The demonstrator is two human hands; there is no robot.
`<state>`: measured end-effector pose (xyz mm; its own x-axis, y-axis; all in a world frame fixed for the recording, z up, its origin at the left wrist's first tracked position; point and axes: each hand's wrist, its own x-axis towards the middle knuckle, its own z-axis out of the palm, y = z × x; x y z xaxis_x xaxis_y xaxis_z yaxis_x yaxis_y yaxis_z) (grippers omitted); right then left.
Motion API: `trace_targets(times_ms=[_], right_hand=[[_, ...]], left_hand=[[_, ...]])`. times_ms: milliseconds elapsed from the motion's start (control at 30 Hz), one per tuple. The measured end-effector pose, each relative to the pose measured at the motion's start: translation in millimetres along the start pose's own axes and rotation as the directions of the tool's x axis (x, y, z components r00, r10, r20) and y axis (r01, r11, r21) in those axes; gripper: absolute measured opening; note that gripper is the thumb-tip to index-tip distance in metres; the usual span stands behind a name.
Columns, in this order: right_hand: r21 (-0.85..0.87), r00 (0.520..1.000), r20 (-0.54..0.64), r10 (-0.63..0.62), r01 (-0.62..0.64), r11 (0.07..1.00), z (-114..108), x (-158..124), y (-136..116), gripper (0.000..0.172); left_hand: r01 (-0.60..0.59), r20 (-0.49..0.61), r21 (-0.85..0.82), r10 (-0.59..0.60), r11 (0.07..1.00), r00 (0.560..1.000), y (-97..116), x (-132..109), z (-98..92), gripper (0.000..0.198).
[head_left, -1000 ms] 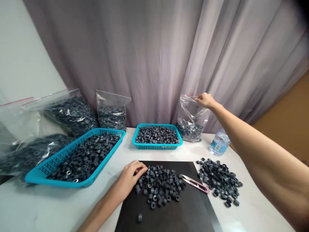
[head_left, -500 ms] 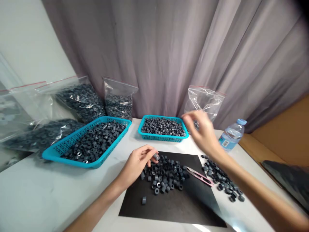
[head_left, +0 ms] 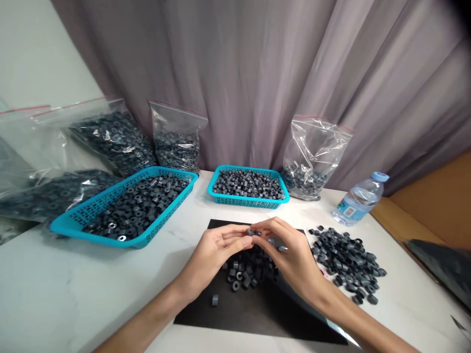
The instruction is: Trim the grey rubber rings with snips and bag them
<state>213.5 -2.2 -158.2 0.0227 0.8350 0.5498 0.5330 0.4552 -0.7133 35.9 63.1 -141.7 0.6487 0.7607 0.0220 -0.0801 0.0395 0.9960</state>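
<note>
My left hand [head_left: 217, 252] and my right hand [head_left: 290, 255] meet above a black mat [head_left: 253, 309], fingertips pinched together on one small dark grey ring [head_left: 251, 232]. Under the hands lies a pile of the same rings [head_left: 245, 274] on the mat. One loose ring [head_left: 215, 300] sits apart at the mat's left. A second heap of rings [head_left: 348, 257] lies on the white table to the right of my right hand.
Two turquoise baskets of rings, a large one [head_left: 79, 218] at left and a small one [head_left: 248, 200] behind the mat. Clear zip bags of rings [head_left: 176, 142] stand along the curtain, another bag [head_left: 312, 157] at right. A water bottle [head_left: 358, 198] lies far right.
My right hand let go of the bag at the back right, came down to the mat and joined my left hand. My left hand lifted a ring off the pile.
</note>
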Motion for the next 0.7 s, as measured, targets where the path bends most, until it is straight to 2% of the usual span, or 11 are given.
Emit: trace_targets(times_ms=[200,333,433,500,633,700], right_hand=[[-0.051,1.0,-0.008,-0.03,0.029,0.998,-4.5,-3.1,-1.1,0.013],[-0.015,0.997,0.067,0.041,-0.041,0.999,-8.6,0.0,2.3,0.009],[0.005,0.988,0.15,0.049,-0.051,0.999,-10.8,2.2,4.8,0.013],[0.014,0.986,0.151,0.068,-0.071,0.997,-13.7,4.1,6.6,0.015],[0.119,0.981,0.088,0.174,-0.184,0.976,-22.8,9.0,12.9,0.024],[0.219,0.965,0.163,0.206,-0.239,0.946,-26.5,10.7,16.1,0.028]], left_hand=[[0.002,-0.032,-0.032,-0.003,1.0,0.999,-2.1,-1.2,3.0,0.025],[-0.022,-0.052,0.029,0.023,0.999,0.998,-7.2,-1.5,1.5,0.02],[-0.015,-0.026,0.034,0.015,0.999,1.0,-10.3,-0.8,0.0,0.02],[-0.012,-0.063,0.009,0.013,1.0,0.998,-10.7,0.7,-0.7,0.021],[-0.013,-0.158,-0.013,0.01,1.0,0.987,-7.6,3.1,-0.9,0.023],[0.001,-0.138,0.014,0.001,1.0,0.99,-5.7,2.5,-0.1,0.021]])
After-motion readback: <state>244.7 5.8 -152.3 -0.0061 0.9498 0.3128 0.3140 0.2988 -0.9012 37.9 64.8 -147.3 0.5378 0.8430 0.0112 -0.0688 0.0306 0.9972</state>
